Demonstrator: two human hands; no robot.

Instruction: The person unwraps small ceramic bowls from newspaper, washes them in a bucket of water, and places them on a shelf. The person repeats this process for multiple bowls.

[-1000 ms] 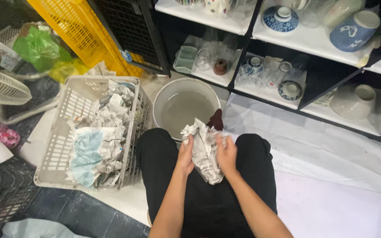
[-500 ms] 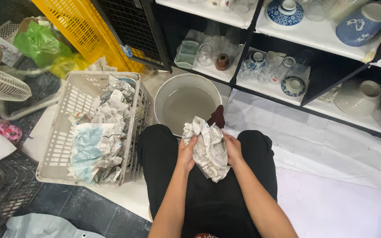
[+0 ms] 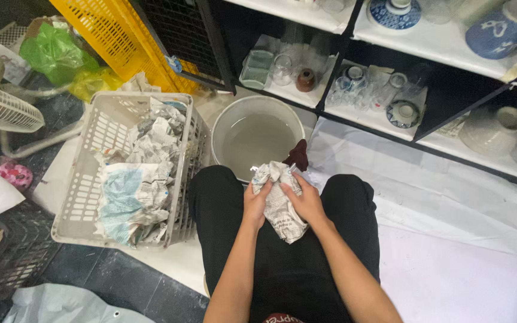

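Over the lap, both hands clasp a crumpled newspaper-wrapped bundle [image 3: 281, 200]: left hand [image 3: 256, 205], right hand [image 3: 306, 202]. Its long axis runs toward the grey water-filled bucket [image 3: 228, 128].

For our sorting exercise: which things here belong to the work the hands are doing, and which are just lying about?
In use: left hand, right hand, newspaper bundle, grey basket of crumpled paper, bucket of water.
Lying about: yellow crate, white fan, green bag, shelved bowls.

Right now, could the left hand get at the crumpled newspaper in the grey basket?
Probably yes: the basket sits open-topped beside the left knee, nothing over it. But the left hand is gripping the newspaper bundle.
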